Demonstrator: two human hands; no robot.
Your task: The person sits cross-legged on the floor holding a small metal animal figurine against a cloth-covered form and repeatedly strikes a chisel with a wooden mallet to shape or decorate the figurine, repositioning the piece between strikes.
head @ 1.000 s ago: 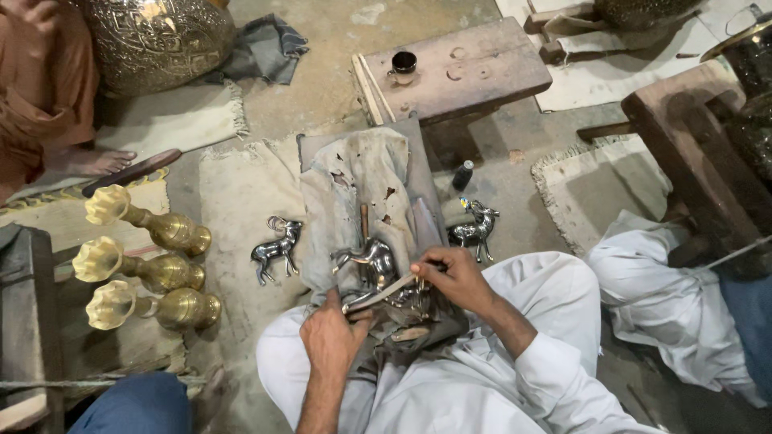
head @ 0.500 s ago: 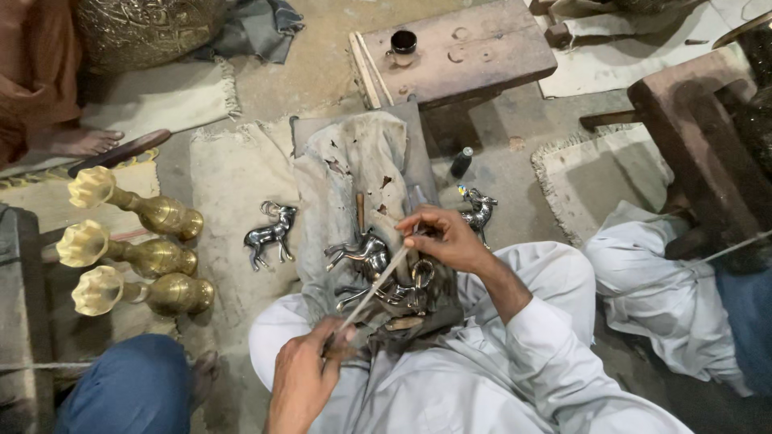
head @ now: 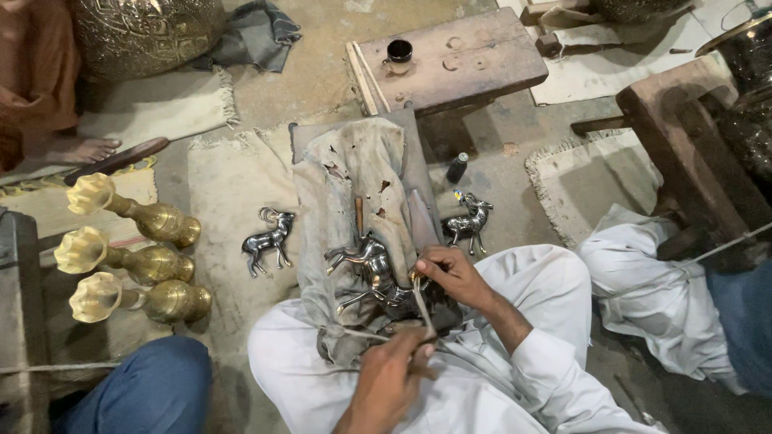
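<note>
Work in hand on silver horse figurine (head: 366, 269), lying on worn cloth (head: 354, 185) over the lap. Left hand (head: 390, 378) clenched on thin metal tool (head: 420, 301), tip at the figurine; right hand (head: 450, 273) pinching the same tool close to the piece. Two silver deer figurines — one left (head: 269, 239), one right (head: 469, 221) — standing on the floor, seemingly finished. Judged midway.

**A workshop floor with mats and low wooden blocks**

The floor (head: 322, 88) is bare, dusty concrete. Pale fringed mats (head: 153, 112) lie on it. A low wooden block (head: 458, 60) stands at the top middle, and a darker wooden bench (head: 683, 153) at the right. The light is soft and even.
</note>
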